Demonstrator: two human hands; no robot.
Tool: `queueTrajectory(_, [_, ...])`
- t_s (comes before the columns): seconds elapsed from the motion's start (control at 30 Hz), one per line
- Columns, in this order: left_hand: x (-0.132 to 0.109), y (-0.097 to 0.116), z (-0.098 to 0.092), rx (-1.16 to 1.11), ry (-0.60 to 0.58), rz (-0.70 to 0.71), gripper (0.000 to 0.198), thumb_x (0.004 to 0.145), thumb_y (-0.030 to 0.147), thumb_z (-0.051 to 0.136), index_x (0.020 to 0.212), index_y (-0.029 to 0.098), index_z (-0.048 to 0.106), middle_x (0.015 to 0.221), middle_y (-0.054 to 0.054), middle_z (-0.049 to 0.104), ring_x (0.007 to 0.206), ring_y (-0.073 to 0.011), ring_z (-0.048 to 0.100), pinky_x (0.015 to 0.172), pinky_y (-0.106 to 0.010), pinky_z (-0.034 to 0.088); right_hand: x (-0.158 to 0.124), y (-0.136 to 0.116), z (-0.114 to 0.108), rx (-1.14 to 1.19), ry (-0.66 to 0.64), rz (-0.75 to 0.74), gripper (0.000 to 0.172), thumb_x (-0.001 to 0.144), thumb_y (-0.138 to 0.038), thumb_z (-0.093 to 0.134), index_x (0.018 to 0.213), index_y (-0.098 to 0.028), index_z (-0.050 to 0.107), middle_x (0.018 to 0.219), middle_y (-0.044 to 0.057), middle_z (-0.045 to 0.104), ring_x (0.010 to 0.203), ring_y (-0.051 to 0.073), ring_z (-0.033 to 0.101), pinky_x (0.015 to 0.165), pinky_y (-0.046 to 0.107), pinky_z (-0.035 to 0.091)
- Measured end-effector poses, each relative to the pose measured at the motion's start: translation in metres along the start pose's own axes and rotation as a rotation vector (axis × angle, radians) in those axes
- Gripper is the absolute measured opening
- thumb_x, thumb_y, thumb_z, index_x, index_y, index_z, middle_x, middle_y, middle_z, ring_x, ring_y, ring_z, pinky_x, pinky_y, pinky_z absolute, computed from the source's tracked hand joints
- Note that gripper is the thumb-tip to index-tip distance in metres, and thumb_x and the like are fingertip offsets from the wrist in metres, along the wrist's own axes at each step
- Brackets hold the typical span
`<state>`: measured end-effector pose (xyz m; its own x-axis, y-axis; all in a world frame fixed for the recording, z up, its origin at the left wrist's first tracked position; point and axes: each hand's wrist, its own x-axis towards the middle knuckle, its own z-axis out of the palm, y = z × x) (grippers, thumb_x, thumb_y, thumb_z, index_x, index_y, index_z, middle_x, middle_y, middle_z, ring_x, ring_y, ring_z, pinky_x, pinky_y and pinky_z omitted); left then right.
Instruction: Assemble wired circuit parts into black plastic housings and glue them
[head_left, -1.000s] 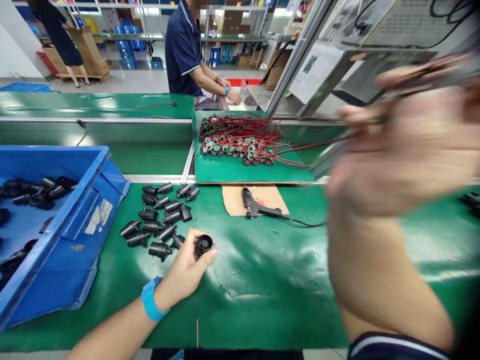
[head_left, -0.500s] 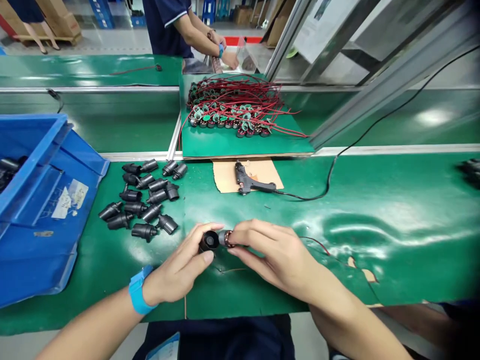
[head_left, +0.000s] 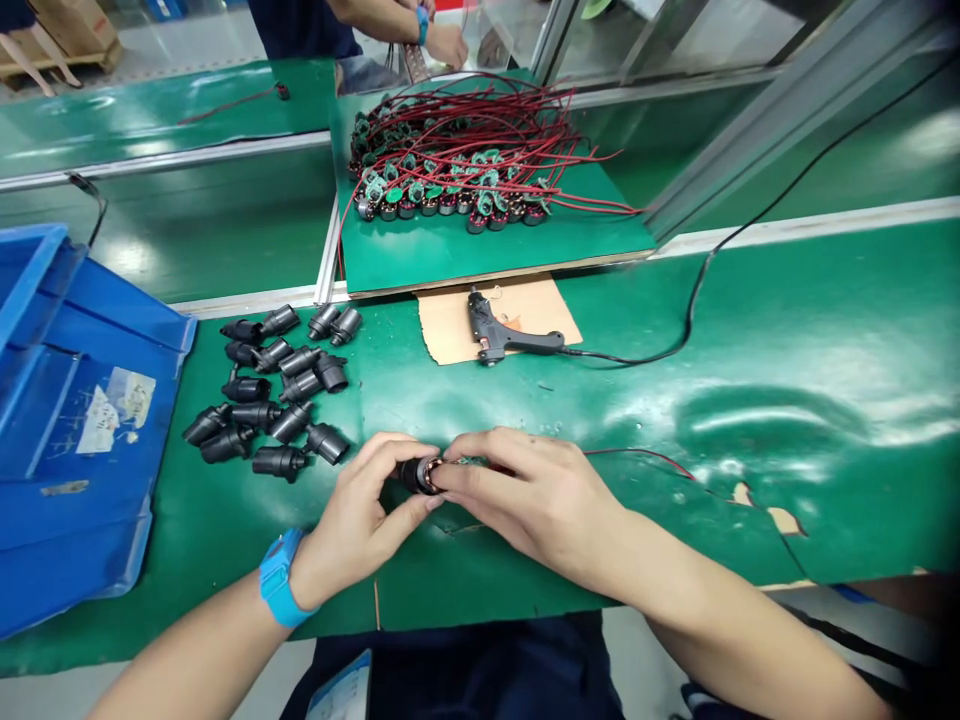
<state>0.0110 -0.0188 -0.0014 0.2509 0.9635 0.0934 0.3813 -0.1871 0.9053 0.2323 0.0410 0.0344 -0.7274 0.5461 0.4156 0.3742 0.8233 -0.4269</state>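
Note:
My left hand (head_left: 364,510) is closed around a black plastic housing (head_left: 409,474), its open mouth turned to the right. At that mouth sits a small motor (head_left: 431,476) with copper windings, seemingly partly inside; how deep I cannot tell. The fingers of my right hand (head_left: 544,490) are closed on the motor's outer end and hide much of it. A red and black wire (head_left: 637,452) trails from behind the right hand across the green mat. Several similar black housings (head_left: 279,461) lie loose left of my hands.
A blue bin (head_left: 112,500) stands at the left. Beyond my hands, a black glue gun (head_left: 510,335) lies on cardboard (head_left: 442,335), its cable running right. A raised green board (head_left: 405,258) holds several motors with red wires (head_left: 480,150). Across the bench is another person's hand (head_left: 447,46).
The motor has moved left from beside the housing into its mouth, pushed by my right fingers. The housing has turned its opening toward the motor. The camera view has shifted and tilted slightly.

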Motion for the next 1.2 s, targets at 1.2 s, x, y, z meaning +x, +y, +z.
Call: queueTrajectory(1.2, [0.002,-0.002,0.002,0.186,0.146,0.065,0.032,0.088,0.009,0.070,0.113,0.025,0.057,0.111,-0.006,0.061,0.102,-0.0204,0.063,0.085,-0.032,0.055,0.003,-0.004,-0.007,0.715,-0.023,0.446,0.013,0.102,-0.031,0.055,0.093,-0.023,0.054,0.068,-0.002,0.064,0.051,0.010,0.046,0.048,0.024,0.038])
